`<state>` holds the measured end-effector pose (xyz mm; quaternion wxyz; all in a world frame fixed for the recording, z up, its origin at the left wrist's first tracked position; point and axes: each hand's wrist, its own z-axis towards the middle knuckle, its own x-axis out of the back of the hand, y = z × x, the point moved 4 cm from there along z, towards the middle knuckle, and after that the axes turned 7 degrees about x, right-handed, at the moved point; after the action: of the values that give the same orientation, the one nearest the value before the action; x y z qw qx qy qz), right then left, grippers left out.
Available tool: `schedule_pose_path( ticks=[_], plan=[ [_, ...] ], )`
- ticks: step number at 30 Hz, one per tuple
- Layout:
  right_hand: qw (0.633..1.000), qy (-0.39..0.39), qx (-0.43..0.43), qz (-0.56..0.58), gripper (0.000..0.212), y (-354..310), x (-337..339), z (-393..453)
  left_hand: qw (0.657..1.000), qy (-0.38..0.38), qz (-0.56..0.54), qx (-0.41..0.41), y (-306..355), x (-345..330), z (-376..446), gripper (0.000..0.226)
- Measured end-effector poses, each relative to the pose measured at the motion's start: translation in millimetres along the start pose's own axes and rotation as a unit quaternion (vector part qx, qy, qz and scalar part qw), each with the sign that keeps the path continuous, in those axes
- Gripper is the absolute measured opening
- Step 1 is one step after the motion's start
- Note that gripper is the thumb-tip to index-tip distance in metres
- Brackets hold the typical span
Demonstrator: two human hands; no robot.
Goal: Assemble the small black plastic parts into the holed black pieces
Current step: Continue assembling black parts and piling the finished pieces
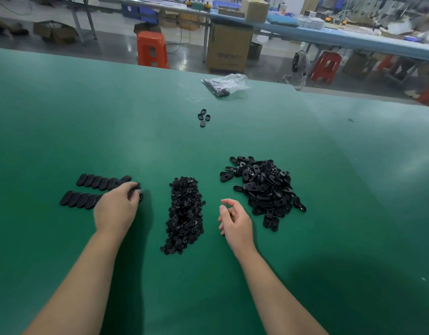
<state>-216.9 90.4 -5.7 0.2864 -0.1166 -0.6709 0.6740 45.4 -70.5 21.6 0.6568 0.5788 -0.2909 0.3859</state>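
While the left hand point(116, 209) curls its fingers on a black piece point(136, 192) beside the 2 finished rows point(87, 191), right hand point(234, 220) hangs loosely curled, empty, between small-parts pile point(184, 213) and holed-piece heap point(264, 187). Risk: careless placement nudges rows askew.

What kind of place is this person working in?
Most likely a factory assembly floor. A long green work table holds bulk piles of holed black pieces and small black plastic parts, while cardboard boxes and orange plastic stools stand beside more benches behind.

small parts point(184, 213) centre; holed pieces point(264, 187) right
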Motion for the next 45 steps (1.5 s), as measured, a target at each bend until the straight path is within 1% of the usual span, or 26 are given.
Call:
schedule_pose_path(
  ticks=[3, 5, 7, 9, 13, 19, 24, 27, 29, 31, 34, 37, 40, 43, 45],
  plan=[
    [1.000, 0.000, 0.000, -0.007, 0.012, -0.5, 0.4, 0.0, 0.996, -0.052, -0.003, -0.070, 18.8, -12.8, -12.2, 0.017],
    [1.000, -0.001, -0.001, -0.010, 0.011, -0.8, 0.7, -0.1, 0.992, -0.090, -0.006, -0.086, 26.8, -22.8, -20.6, 0.017],
    [1.000, -0.001, -0.001, -0.011, 0.011, -0.9, 0.7, -0.7, 0.991, -0.109, -0.009, -0.082, 31.0, -30.7, -28.6, 0.017],
    [1.000, -0.001, 0.001, -0.013, 0.011, -1.0, 1.0, -0.8, 0.991, -0.109, -0.009, -0.073, 32.4, -36.2, -36.4, 0.017],
    [1.000, -0.002, 0.001, -0.017, 0.012, 0.5, 0.5, -0.1, 0.994, -0.083, -0.011, -0.075, 31.0, -39.0, -47.2, 0.015],
    [0.999, -0.003, 0.000, -0.036, 0.014, 3.7, -0.6, -0.2, 0.993, -0.080, -0.018, -0.079, 28.8, -38.6, -47.9, 0.010],
    [0.998, -0.021, 0.006, -0.060, 0.018, 1.3, -3.0, -3.5, 0.994, -0.078, -0.020, -0.076, 29.8, -38.5, -46.5, 0.011],
    [0.996, -0.047, 0.008, -0.081, 0.018, -1.6, -4.5, -5.0, 0.994, -0.077, -0.021, -0.077, 30.1, -38.0, -46.5, 0.011],
    [0.993, -0.066, 0.009, -0.100, 0.016, -5.2, -2.7, -5.8, 0.994, -0.079, -0.022, -0.078, 30.3, -38.0, -46.5, 0.009],
    [0.988, -0.065, 0.032, -0.137, 0.014, -9.8, 6.1, -6.0, 0.993, -0.080, -0.022, -0.079, 30.4, -38.5, -46.0, 0.007],
    [0.971, -0.016, 0.060, -0.231, 0.013, -13.2, 36.3, -1.9, 0.994, -0.076, -0.019, -0.080, 30.0, -39.5, -45.5, 0.008],
    [0.941, 0.048, 0.024, -0.334, 0.014, -6.5, 79.4, 3.2, 0.994, -0.069, -0.017, -0.083, 29.6, -40.2, -45.0, 0.011],
    [0.923, 0.087, -0.027, -0.374, 0.017, 3.9, 112.9, 2.7, 0.994, -0.068, -0.019, -0.081, 29.7, -40.7, -45.4, 0.013],
    [0.915, 0.071, -0.063, -0.392, 0.025, 15.5, 123.9, -4.1, 0.994, -0.074, -0.022, -0.077, 29.0, -41.3, -45.7, 0.014],
    [0.908, 0.053, -0.065, -0.411, 0.031, 20.4, 124.1, -8.4, 0.994, -0.080, -0.020, -0.074, 28.9, -41.4, -46.0, 0.014]
  ],
)
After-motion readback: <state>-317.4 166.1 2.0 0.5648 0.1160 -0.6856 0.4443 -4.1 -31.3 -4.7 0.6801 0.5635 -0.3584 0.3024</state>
